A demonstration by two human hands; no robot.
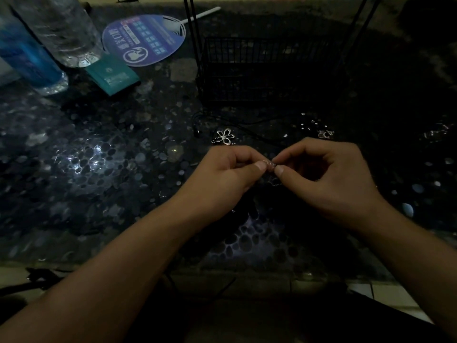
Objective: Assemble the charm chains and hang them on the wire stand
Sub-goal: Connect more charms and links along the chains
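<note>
Above the dark pebble-patterned table [103, 169], I see the left hand [222, 174] and the right hand [329, 177] meeting, each pinching an end of a short silver chain [270, 165] between thumb and forefinger. Just beyond them a flower charm [225, 137] lies on the table, with the black wire stand [267, 70] behind it. Two plastic bottles [61, 28], a round fan [144, 39] and a teal packet [112, 76] sit far left.

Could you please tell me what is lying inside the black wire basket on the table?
Through the black wire basket's bars only darkness shows; no item is discernible inside. The dim light and dense bars hide its floor, so small pieces there cannot be ruled out.
</note>
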